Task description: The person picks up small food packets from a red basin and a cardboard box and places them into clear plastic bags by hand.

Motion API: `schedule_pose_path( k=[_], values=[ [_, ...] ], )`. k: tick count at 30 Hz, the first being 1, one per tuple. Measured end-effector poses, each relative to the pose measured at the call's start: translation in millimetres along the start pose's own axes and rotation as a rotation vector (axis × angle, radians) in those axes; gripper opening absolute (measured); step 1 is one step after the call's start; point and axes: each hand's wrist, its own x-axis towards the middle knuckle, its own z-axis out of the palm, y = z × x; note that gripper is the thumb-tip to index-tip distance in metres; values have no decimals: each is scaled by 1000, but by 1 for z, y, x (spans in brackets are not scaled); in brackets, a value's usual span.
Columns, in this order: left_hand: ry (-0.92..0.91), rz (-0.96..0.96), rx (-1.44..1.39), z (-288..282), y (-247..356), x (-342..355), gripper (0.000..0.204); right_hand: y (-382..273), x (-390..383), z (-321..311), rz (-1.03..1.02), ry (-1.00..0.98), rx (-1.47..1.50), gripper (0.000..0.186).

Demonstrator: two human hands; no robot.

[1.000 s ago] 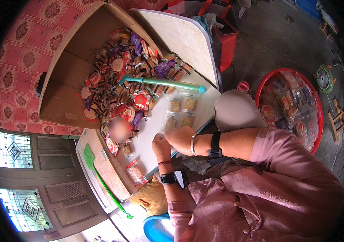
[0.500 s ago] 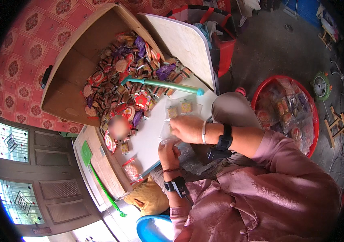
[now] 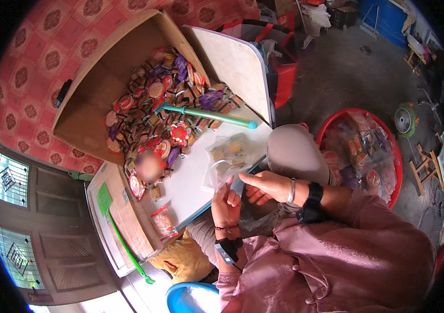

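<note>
A transparent plastic bag (image 3: 231, 148) with several small yellowish packets inside lies on the white tabletop (image 3: 193, 175) in front of me. My left hand (image 3: 226, 208) is closed at the bag's near end, its fingers curled and the fingertips up against the plastic. Just right of it, my right hand (image 3: 269, 187) has its thumb stretched out and its fingers apart. Nothing shows in that hand. Beyond the bag, a heap of wrapped snack packets (image 3: 144, 99) spills from a tipped cardboard box (image 3: 84, 109).
A green stick with a blue end (image 3: 222, 117) rests across the heap. At right on the floor stands a red tub (image 3: 396, 172) holding filled bags. A green fly swatter (image 3: 120, 237) lies at left, past a loose packet (image 3: 163, 221). A small fan (image 3: 403, 120) stands farther right.
My right hand has drawn back from the bag and spread its fingers. My left hand has shifted slightly right. The bag's packets lie closer together, and the whole view has shifted a little.
</note>
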Motion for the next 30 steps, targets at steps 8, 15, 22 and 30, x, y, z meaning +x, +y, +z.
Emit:
schedule_pose_path(
  k=[8, 15, 22, 30],
  values=[
    [-78, -67, 299, 14, -20, -13, 38, 6, 27, 0, -183, -55, 593, 46],
    [-191, -163, 449, -1, -21, -13, 35, 30, 51, -4, -164, 140, 554, 24],
    [-315, -173, 289, -12, 1, -19, 51, 33, 52, -1, -338, 52, 592, 23],
    [-151, -108, 64, 2, 8, -16, 64, 8, 27, 6, -380, -209, 533, 34]
  ],
)
